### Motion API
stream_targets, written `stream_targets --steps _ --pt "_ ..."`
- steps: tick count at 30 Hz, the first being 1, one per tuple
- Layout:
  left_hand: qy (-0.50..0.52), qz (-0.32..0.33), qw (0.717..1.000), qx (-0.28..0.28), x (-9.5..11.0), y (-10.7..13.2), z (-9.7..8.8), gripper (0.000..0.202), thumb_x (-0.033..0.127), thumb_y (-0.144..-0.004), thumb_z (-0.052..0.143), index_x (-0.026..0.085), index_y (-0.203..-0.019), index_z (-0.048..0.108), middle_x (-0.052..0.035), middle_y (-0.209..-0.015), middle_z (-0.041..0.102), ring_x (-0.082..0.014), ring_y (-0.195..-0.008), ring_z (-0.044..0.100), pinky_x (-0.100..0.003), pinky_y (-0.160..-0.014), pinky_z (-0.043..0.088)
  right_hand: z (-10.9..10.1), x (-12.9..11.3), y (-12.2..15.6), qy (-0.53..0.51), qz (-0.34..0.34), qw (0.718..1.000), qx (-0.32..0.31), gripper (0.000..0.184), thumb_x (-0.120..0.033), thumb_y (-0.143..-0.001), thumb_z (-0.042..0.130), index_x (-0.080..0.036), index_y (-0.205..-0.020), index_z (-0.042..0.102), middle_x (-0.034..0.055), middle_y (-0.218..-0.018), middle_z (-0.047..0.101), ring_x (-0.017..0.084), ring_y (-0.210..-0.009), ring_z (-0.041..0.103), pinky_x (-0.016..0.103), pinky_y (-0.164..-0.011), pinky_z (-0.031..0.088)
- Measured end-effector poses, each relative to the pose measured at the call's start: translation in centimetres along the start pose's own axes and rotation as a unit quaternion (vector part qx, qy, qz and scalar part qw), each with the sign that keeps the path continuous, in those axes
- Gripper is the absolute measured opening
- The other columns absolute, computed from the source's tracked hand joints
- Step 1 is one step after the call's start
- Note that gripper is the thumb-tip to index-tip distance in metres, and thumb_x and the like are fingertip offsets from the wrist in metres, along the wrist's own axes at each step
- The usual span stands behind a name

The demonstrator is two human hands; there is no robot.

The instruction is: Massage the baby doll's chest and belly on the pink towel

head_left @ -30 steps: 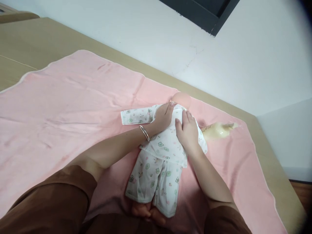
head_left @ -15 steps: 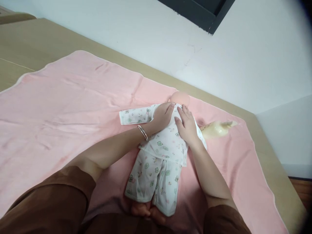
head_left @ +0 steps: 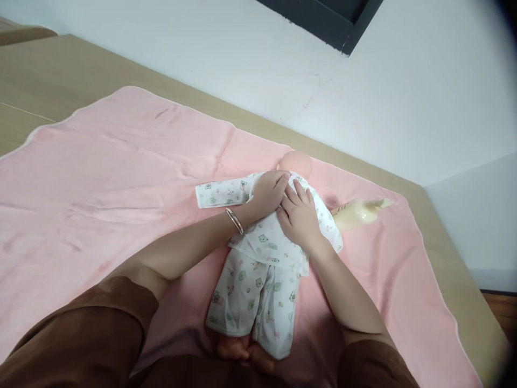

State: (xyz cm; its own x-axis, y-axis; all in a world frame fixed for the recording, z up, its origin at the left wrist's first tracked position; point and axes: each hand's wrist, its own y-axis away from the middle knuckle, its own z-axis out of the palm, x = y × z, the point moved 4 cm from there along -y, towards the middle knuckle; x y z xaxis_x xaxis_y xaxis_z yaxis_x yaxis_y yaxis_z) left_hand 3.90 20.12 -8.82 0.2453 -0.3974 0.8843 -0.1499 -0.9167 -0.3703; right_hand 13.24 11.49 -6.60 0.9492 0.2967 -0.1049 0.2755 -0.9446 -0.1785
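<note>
A doll lies on its back, dressed in a white printed baby shirt (head_left: 264,240) and matching trousers (head_left: 238,291). Its smooth head (head_left: 297,161) is at the far end, and its feet (head_left: 234,347) are close to my body. My left hand (head_left: 269,191), with a silver bangle at the wrist, is closed at the shirt's neckline, thumb beside the forefinger; its other fingers are hidden. Beside it my right hand (head_left: 301,215) rests on the shirt's chest, fingers stretched out and apart, touching or nearly touching the left. One sleeve (head_left: 222,192) stretches out to the left.
A pink blanket (head_left: 121,188) lies under the doll on a wooden table (head_left: 81,64). Right of the doll is a pale yellowish, shiny bottle-like object (head_left: 359,212) with markings. A white wall (head_left: 242,64) with a dark frame (head_left: 343,32) stands behind the table's far edge.
My right hand has slid left across the shirt's chest, closer to my left hand, uncovering the shirt's right shoulder. My left hand and the doll have stayed in place.
</note>
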Motion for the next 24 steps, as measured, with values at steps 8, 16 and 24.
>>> stream_targets --steps 8,16,24 --pt "-0.081 0.103 0.991 -0.041 0.5 -0.1 0.5 0.034 0.027 -0.097 0.036 0.022 -0.107 0.068 -0.0065 -0.117 0.073 -0.0214 -0.112 0.065 -0.04 -0.105 0.05 0.4 2.0 -0.6 -0.064 0.059 0.995 0.047 0.052 -0.031 -0.101 0.03 -0.022 -0.151 0.042 0.0059 -0.162 0.036 0.03 -0.152 0.024 0.059 -0.121 0.023" --pt "-0.111 0.104 0.988 -0.037 0.7 0.1 0.4 0.031 0.014 -0.086 0.052 0.017 -0.112 0.068 -0.0094 -0.125 0.07 -0.0226 -0.121 0.062 -0.04 -0.111 0.045 -0.2 3.2 -0.4 0.024 0.118 0.991 0.053 0.059 -0.04 -0.104 0.027 -0.005 -0.15 0.04 0.0241 -0.149 0.049 0.035 -0.143 0.041 0.057 -0.118 0.028" --pt "-0.141 0.107 0.984 -0.03 0.5 0.8 0.1 0.028 0.018 -0.089 0.051 0.018 -0.112 0.066 -0.0103 -0.129 0.065 -0.0245 -0.125 0.057 -0.042 -0.114 0.042 -0.8 2.0 0.3 0.064 0.122 0.989 0.047 0.059 -0.042 -0.103 0.029 -0.004 -0.147 0.042 0.0264 -0.145 0.052 0.039 -0.138 0.047 0.056 -0.113 0.035"
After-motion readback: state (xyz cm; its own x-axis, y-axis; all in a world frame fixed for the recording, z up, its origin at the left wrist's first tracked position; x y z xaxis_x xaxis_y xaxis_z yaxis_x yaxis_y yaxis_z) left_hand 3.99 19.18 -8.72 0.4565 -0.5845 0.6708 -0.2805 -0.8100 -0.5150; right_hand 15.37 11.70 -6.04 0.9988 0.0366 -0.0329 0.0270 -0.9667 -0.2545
